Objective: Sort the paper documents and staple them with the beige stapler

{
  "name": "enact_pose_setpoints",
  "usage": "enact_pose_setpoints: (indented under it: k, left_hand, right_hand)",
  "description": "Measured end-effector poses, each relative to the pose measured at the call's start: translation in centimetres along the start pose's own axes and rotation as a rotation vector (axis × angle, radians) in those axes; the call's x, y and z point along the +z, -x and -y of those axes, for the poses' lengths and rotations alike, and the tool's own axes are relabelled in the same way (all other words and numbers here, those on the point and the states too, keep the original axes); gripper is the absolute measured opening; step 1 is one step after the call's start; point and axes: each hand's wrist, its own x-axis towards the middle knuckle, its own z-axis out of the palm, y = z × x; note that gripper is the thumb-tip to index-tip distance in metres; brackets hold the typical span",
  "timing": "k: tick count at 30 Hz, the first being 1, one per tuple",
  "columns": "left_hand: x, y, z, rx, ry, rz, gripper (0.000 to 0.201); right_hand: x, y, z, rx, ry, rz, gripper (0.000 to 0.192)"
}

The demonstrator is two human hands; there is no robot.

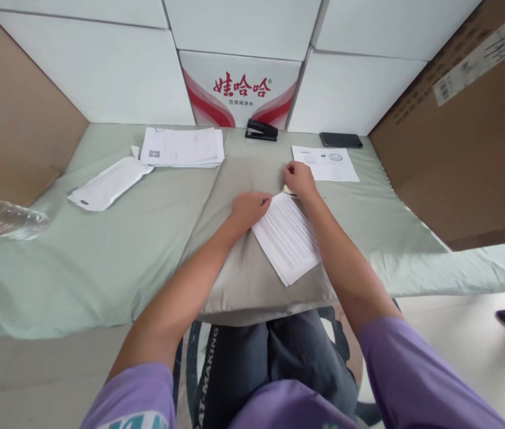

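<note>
the left hand presses flat on the top-left corner of a small sheaf of printed sheets at table centre, while the right hand, at its one o'clock, pinches something small (can't tell what). judging by this, the stapler at twelve lies untouched, and the paper stack at ten waits.

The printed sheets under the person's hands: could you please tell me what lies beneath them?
The printed sheets lie on a grey pillow over the green cloth. Whatever is under the pillow is covered.

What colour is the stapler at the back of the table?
The stapler is black, seen in the head view.
</note>
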Motion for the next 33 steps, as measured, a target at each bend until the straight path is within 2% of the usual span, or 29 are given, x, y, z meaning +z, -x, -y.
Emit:
enact_pose_setpoints:
  k: [5,8,12,16,17,20,22,26,29,33]
  left_hand:
    - [-0.1,0.1,-0.2,-0.007,-0.007,0.001,0.04]
    - [-0.2,0.3,-0.3,-0.018,0.001,0.01,0.04]
    - [-0.5,0.4,-0.2,-0.033,0.057,0.006,0.039]
    - [-1.4,-1.0,-0.5,-0.037,0.17,-0.12,0.039]
    - [-1.7,-1.7,-0.7,-0.034,0.189,-0.117,0.039]
    - [-2.3,-3.9,-1.6,0.003,0.272,0.056,0.039]
    - [-2.3,-5.0,-2.1,0.034,0.363,0.154,0.032]
    - [-1.2,-5.7,-1.9,0.012,0.534,0.159,0.027]
    - [-0.5,-5.9,-1.7,-0.022,0.559,0.145,0.023]
    - [-0.9,-7.0,-2.3,-0.111,0.543,0.226,0.009]
  right_hand:
    - [-0.1,0.4,1.4,0.006,0.277,0.129,0.032]
    - [-0.4,0.7,2.1,0.021,0.353,0.184,0.034]
    - [-0.6,1.0,2.8,0.018,0.328,0.211,0.029]
    - [-0.5,0.8,2.7,0.015,0.256,0.207,0.021]
    - [-0.5,0.7,2.5,0.02,0.241,0.212,0.02]
    - [-0.3,0.4,1.8,0.018,0.19,0.211,0.018]
    - [-0.3,0.3,1.3,0.001,0.138,0.212,0.026]
    - [-0.3,0.1,0.8,-0.013,0.041,0.226,0.037]
    - [-0.2,-0.1,0.7,0.004,0.014,0.226,0.041]
    - [0.0,-0.3,0.5,0.026,-0.036,0.231,0.032]
